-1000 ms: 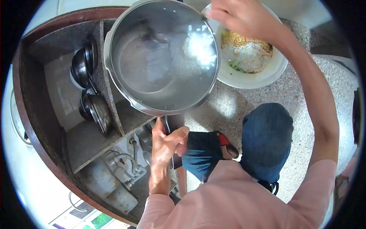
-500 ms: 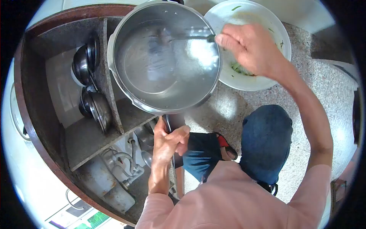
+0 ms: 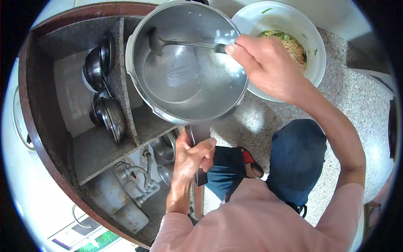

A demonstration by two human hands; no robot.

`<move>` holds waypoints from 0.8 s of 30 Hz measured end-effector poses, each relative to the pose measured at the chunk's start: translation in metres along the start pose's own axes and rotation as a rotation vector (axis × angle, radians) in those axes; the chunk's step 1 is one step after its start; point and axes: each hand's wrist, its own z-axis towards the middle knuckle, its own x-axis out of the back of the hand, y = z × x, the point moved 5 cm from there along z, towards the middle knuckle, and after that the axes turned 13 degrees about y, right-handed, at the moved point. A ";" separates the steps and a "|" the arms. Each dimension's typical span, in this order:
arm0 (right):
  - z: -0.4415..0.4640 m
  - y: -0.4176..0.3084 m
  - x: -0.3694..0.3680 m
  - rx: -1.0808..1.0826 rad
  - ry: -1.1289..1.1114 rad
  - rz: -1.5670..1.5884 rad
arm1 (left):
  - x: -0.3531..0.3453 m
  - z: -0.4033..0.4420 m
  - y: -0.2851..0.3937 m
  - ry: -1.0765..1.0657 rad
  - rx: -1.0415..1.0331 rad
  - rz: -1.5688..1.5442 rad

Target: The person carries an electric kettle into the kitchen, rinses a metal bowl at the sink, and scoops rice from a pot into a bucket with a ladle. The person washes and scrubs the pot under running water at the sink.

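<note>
Looking at a ladle (image 3: 184,43) sitting inside a big pot (image 3: 226,98), cup over by the left wall, black end pointing toward the right side of the rim. Clamped at that end in the right hand (image 3: 273,67), with fingers bunched around it, so definitely not put down yet. Held by its dark handle (image 3: 200,134) in the left hand (image 3: 193,153), wrapped snugly around it just below the rim. Can't tell about any extra support under the pot.

As for progress: pretty far along, judging by the bowl (image 3: 321,63). Already in there, partly hidden behind the right hand: noodles (image 3: 296,49) and some greens (image 3: 275,33), plus a stray green strip (image 3: 266,10) stuck high on the wall. Can't spot any solid food in the pot, maybe just a shallow bit of thin liquid, but really hard to judge through all that glare. No way to say exactly how much remains.

Further out, off to the left of the pot: a stone-look cabinet (image 3: 98,161) with dark pans (image 3: 94,69) leaning in one compartment, and a ribbed hose (image 3: 148,164) lower down. Below the bowl, a speckled floor (image 3: 256,113), with a red-and-black sandal (image 3: 247,156) on it.
</note>
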 end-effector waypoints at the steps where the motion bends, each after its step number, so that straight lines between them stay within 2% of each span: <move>1: 0.001 0.007 -0.002 0.035 0.002 -0.034 | 0.000 -0.001 0.000 0.004 0.001 0.003; 3: 0.000 0.032 -0.006 0.110 0.006 -0.103 | 0.000 -0.001 0.002 0.012 0.000 0.007; 6: -0.031 0.068 0.012 -0.167 -0.137 -0.182 | 0.005 0.002 -0.001 0.006 0.006 -0.001; 9: -0.032 0.044 0.024 -0.143 -0.104 -0.133 | 0.002 0.001 0.000 0.013 0.020 -0.021; 12: -0.013 0.024 0.009 -0.040 0.005 0.029 | 0.001 0.000 -0.003 -0.003 0.006 -0.032; 15: -0.001 0.033 -0.015 -0.058 0.062 0.044 | -0.003 -0.003 0.000 0.028 0.012 0.011; 18: -0.022 0.060 -0.013 -0.106 -0.084 0.001 | -0.004 -0.003 -0.001 0.012 -0.021 0.057; 21: -0.033 0.064 0.014 -0.312 -0.174 -0.027 | -0.003 -0.003 -0.005 0.019 -0.015 0.038; 24: -0.027 0.037 0.012 -0.251 -0.003 0.205 | -0.004 -0.004 -0.005 0.025 -0.008 0.043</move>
